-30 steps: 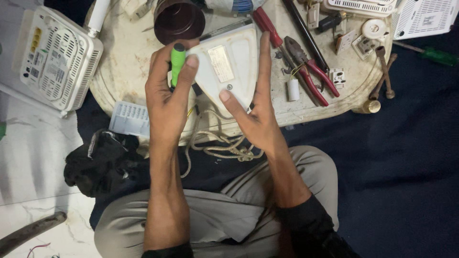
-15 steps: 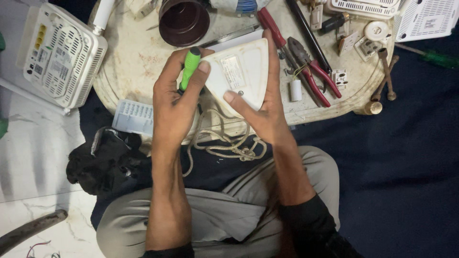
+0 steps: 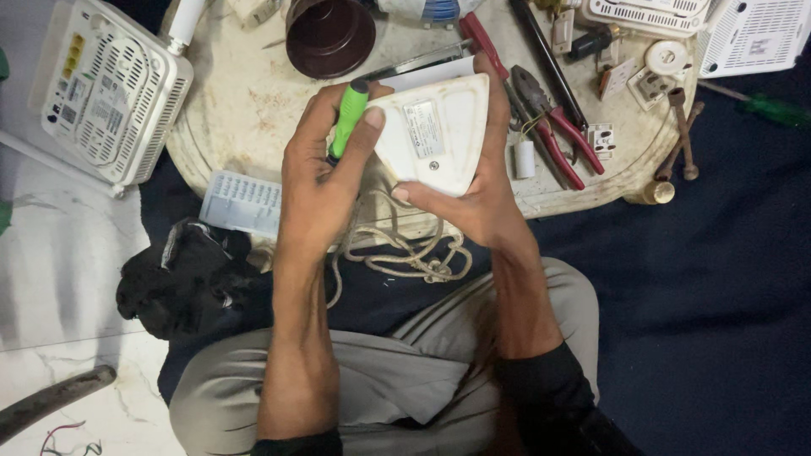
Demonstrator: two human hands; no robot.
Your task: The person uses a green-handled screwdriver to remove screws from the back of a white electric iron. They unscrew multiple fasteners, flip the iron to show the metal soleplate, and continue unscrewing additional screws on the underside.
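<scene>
The left hand [image 3: 325, 173] has tilted the green screwdriver [image 3: 348, 118] toward the white casing [image 3: 435, 135].

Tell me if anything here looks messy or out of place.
Yes. A pale cord spills off the round table edge in a loose tangle onto the lap, below the white iron in the right hand. The left hand grips a green-handled screwdriver.
</scene>
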